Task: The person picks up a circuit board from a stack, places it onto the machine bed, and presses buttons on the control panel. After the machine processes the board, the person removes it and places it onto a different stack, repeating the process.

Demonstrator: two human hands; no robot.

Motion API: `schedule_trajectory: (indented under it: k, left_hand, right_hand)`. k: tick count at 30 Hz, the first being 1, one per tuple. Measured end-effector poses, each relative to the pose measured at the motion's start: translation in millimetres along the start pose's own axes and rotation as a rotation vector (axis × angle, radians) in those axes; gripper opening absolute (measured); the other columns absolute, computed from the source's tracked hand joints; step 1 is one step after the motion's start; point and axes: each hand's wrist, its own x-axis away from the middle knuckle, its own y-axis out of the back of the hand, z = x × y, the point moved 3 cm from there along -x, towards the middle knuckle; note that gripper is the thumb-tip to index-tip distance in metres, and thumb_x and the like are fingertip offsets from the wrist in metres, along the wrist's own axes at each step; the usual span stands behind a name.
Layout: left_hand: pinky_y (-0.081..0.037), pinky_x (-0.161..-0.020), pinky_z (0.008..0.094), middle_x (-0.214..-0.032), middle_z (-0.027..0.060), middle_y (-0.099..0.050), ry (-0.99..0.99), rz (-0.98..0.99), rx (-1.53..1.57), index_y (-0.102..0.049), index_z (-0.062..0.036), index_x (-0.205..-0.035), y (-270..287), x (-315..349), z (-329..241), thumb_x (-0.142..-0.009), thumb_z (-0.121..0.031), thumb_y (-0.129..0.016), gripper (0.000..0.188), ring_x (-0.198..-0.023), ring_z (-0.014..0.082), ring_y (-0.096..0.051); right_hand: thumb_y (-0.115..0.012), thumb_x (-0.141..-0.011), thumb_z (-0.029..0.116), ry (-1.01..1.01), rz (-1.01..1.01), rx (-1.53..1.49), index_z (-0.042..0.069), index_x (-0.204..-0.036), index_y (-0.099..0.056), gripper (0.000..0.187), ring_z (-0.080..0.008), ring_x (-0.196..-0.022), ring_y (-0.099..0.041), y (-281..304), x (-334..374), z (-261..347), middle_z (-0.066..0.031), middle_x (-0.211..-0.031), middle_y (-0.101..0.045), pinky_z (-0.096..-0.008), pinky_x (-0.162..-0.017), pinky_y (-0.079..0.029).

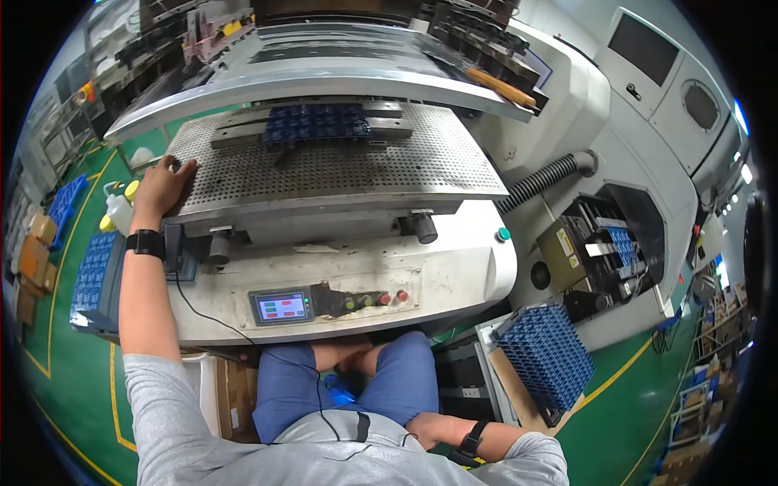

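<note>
My left hand rests at the left edge of a perforated metal table. Its thumb is apart from the fingers, and I see nothing held in it. On that table a dark blue panel, which looks like a circuit board, lies between metal rails. A wide metal-framed screen is tilted up above the table. My right hand is down at my lap, against my right thigh; its fingers are mostly hidden, so I cannot tell what they do.
The machine front carries a small touchscreen, push buttons and a green button. Blue racks of stacked boards stand at right and left. A grey corrugated hose runs beside the table. A wooden-handled tool lies on the screen frame.
</note>
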Motion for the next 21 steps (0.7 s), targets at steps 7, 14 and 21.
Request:
schedule_trajectory:
  k: [7,14,21]
  left_hand:
    - [-0.052,-0.106,0.0518,-0.129,0.0337,-0.069,-0.033,-0.015,-0.012,-0.068,-0.0085,-0.138,0,0,0,-0.097,-0.070,-0.061,0.074,-0.124,0.0482,-0.065]
    - [-0.052,-0.104,0.0536,-0.124,0.0324,-0.071,-0.089,-0.055,-0.005,-0.071,-0.0071,-0.130,-21,-20,28,-0.100,-0.067,-0.061,0.068,-0.121,0.0514,-0.064]
    - [-0.056,-0.077,0.0516,-0.115,0.0244,-0.068,-0.693,-0.214,-0.299,-0.068,-0.0108,-0.132,-79,-72,84,-0.106,-0.015,-0.063,0.027,-0.092,0.0446,-0.070]
  right_hand:
    - [-0.078,-0.078,0.034,-0.104,0.105,-0.157,0.011,-0.104,-0.082,0.036,-0.0303,-0.077,-0.079,-6,-8,-6,-0.0137,-0.088,-0.081,-0.0428,-0.064,-0.060]
    - [-0.078,-0.077,0.032,-0.045,0.065,-0.030,0.008,-0.099,-0.082,0.032,-0.0330,-0.080,-0.079,-13,-24,-7,-0.0161,-0.090,-0.081,-0.0442,-0.066,-0.060]
    - [-0.086,-0.072,0.031,-0.062,0.121,-0.103,0.013,-0.110,-0.079,0.042,-0.0288,-0.081,-0.079,-10,-18,0,-0.0111,-0.093,-0.082,-0.0430,-0.070,-0.061]
